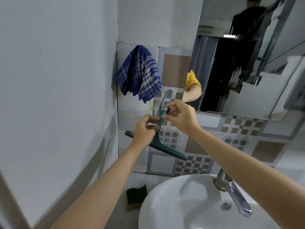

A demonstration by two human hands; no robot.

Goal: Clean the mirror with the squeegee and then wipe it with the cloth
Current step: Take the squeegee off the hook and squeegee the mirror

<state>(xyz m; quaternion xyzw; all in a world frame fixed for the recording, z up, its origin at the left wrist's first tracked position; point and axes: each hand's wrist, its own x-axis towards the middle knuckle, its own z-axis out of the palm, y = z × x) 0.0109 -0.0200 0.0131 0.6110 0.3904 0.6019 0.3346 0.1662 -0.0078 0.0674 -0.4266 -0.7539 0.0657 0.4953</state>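
From the head view, both hands meet at the handle of the green squeegee [158, 142], which hangs against the patterned wall tiles [175, 70] just left of the mirror [247, 55]. The left hand [145, 129] pinches the lower part of the handle, fingers clenched on it, so the tool cannot swing. The right hand [179, 116] works at the top of the handle with fingertips closed on a small dark loop or hook fitting there; I cannot tell whether it is taking the squeegee off the clear wall hook [156, 108] or hanging it on. The blade bar runs aslant from about nine o'clock of the left hand down toward five o'clock, clear of the wall, which suits a tool steadied by its handle alone.

The blue checked cloth [140, 75] hangs bunched on the wall at twelve o'clock of the hands, just above the squeegee's tip, apart from both hands and within easy reach for the wiping step. The mirror lies at two o'clock of the hands; dark smears or streaks show near its top right. By my judgement, the mirror work has not been finished.

Below, the white sink [165, 204] sits at six o'clock with its chrome tap [234, 195], and a dark sponge [137, 195] lies just beside the basin's left rim.
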